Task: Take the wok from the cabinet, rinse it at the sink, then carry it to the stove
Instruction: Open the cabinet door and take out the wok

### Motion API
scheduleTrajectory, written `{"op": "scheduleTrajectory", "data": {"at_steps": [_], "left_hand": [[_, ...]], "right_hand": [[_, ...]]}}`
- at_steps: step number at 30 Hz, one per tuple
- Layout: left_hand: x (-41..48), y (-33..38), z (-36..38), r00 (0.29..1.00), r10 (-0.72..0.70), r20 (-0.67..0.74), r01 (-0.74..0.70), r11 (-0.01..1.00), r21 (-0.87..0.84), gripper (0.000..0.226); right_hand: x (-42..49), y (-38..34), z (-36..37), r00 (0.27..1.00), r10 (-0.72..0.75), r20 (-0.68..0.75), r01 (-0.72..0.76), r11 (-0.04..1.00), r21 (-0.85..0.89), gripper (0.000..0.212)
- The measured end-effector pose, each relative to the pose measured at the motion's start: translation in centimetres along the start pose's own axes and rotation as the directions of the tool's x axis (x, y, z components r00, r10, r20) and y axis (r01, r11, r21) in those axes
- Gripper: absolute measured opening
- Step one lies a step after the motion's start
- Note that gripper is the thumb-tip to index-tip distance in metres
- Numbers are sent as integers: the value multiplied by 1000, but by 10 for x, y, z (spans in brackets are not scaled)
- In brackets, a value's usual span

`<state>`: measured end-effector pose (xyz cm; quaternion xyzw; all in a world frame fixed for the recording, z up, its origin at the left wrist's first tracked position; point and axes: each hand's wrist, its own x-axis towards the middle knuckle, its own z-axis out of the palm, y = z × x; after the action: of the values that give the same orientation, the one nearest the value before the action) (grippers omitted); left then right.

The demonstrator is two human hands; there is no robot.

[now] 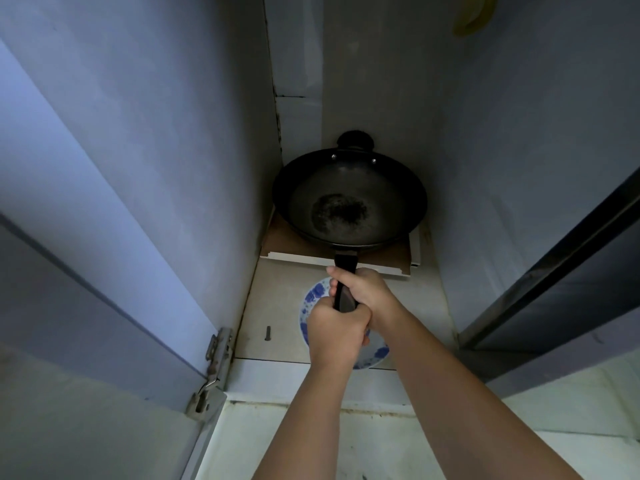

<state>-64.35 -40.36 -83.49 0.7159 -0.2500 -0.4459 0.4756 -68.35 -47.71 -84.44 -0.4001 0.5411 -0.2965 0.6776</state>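
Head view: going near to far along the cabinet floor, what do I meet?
Blue-and-white plate under the hands, left hand, right hand on the wok's long handle, flat board's front edge, wok, small loop handle at the back.

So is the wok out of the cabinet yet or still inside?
Still inside. The wok sits at the back of the cabinet on a flat board, with both hands gripping its handle.
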Motion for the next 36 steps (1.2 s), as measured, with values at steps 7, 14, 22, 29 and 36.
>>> {"op": "scheduleTrajectory", "data": {"at_steps": [7, 14, 22, 29, 36], "left_hand": [[-12, -2, -10, 998, 59, -13, -59, 997, 59, 11], [-29, 3, -19, 993, 117, -7, -116, 990, 77, 16], [-83, 28, -35, 995, 97, 10, -97, 967, 234, 16], [-164, 65, -61, 999, -52, 13, 49, 984, 171, 5], [-232, 113, -78, 988, -153, -30, 155, 983, 101, 5]], "right_hand": [[-18, -4, 6, 998, -69, 9, 69, 995, -65, 24], [-35, -12, 9, 994, -101, 34, 103, 992, -66, 16], [-89, -24, 12, 1000, 0, -13, -1, 998, -61, 16], [-175, -55, 20, 995, 102, -16, -103, 988, -111, 24], [-247, -100, 25, 984, 175, 31, -158, 941, -299, 29]]}}
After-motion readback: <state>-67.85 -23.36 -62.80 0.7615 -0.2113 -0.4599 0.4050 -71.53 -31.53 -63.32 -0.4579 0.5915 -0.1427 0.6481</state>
